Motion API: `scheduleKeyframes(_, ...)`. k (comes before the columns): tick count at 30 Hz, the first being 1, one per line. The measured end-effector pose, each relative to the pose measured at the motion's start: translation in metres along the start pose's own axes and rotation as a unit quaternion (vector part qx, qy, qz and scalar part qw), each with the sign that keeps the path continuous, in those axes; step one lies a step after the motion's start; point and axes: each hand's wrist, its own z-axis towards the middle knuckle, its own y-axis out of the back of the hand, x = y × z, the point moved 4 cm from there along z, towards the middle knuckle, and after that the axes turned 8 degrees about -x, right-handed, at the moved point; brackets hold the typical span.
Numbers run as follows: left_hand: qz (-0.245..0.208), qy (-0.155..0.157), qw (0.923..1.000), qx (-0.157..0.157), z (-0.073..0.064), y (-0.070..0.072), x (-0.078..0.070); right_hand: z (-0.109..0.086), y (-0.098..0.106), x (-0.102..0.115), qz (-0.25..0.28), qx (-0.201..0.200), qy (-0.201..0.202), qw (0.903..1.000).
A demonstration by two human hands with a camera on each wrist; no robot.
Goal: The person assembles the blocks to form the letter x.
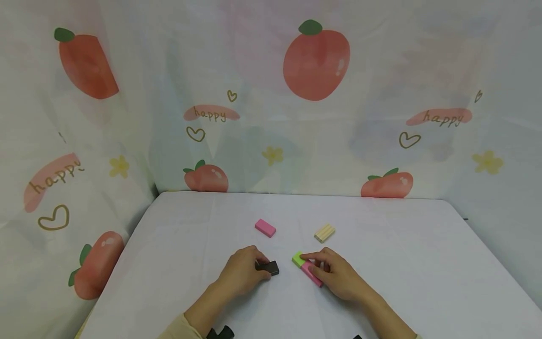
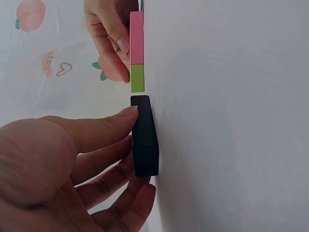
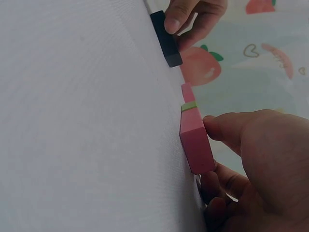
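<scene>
My left hand (image 1: 242, 272) pinches a small black block (image 1: 268, 268) low over the white table, thumb on one face and fingertips on the other. To its right, my right hand (image 1: 338, 275) grips a longer bar, a pink block (image 1: 312, 274) with a green end (image 1: 298, 259). Its index fingertip lies at the green end and its thumb along the pink part. In the left wrist view the black block (image 2: 145, 137) points end-on at the green end (image 2: 137, 78), with a narrow gap between them. From the right wrist, the pink block (image 3: 198, 150) shows in front of the fingers.
Farther back on the white table (image 1: 402, 245) lie a separate pink block (image 1: 265, 228) and a pale yellow, grooved block (image 1: 324, 233). A printed cloth backdrop (image 1: 254, 61) rises behind the table. Black objects (image 1: 221, 332) show at the bottom edge near the wrists.
</scene>
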Motion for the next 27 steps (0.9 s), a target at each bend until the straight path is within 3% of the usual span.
scheduleKeyframes(27,-0.002,0.004,1.0,-0.002,0.0015,-0.0052,-0.0058,0.0003,0.0002,-0.0002,0.0,0.001,-0.005,1.0)
